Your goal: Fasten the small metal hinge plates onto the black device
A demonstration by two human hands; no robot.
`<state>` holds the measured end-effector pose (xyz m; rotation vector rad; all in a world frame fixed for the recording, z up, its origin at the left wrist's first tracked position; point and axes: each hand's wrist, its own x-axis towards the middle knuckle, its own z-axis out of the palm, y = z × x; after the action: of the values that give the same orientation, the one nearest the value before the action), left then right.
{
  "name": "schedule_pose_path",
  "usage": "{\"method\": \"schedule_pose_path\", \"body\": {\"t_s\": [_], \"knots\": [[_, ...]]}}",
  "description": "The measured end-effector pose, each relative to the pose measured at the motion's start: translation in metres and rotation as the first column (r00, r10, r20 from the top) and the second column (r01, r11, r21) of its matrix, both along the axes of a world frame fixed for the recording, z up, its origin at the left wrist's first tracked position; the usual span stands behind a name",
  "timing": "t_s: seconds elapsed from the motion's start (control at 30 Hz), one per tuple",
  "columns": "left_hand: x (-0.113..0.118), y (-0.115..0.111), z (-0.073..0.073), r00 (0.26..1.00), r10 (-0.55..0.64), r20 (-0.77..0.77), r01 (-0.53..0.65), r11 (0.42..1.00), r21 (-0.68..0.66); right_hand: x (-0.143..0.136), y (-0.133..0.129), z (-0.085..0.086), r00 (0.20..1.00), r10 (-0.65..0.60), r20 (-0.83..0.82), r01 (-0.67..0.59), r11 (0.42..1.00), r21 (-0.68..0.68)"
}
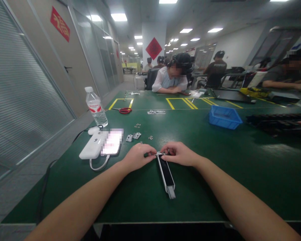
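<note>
A long, narrow white-edged bar with a black inner face [167,172] lies on the green table in front of me, a grey metal tab [171,192] sticking out of its near end. At its far end, a small thin metal part [160,153] shows between my fingertips. My left hand [137,156] pinches at the left side of this part, thumb and fingers closed. From the right, my right hand [182,154] has its fingers closed on the same part, its thumb by the bar's top. The exact shape of the metal part is hidden by my fingers.
Small metal brackets [133,136] and several rings [150,137] lie beyond my left hand. Left are a phone [112,142], white power bank [94,145] and water bottle [96,108]. Red-handled scissors [125,110] and a blue bin [225,117] stand farther off. A person [170,75] sits opposite.
</note>
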<state>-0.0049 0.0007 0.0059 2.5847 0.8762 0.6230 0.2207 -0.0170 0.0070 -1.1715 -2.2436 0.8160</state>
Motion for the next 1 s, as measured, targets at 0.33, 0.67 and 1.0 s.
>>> {"method": "schedule_pose_path", "body": {"t_s": [0.33,0.67,1.0], "knots": [[0.0011,0.0011,-0.0080,0.999,0.038,-0.001,-0.038,0.999,0.026,0.0006,0.0008,-0.0012,1.000,0.010,-0.012,-0.010,1.000,-0.004],[0.0023,0.0004,-0.0055,0.999,-0.010,-0.048,0.013,0.998,0.062,-0.0010,0.0012,-0.0032,1.000,0.006,-0.002,-0.006,1.000,0.004],[0.0029,-0.0027,-0.0033,0.996,-0.029,-0.087,0.036,0.997,0.074,0.0014,0.0016,-0.0046,1.000,0.005,-0.002,-0.005,1.000,0.007]]}}
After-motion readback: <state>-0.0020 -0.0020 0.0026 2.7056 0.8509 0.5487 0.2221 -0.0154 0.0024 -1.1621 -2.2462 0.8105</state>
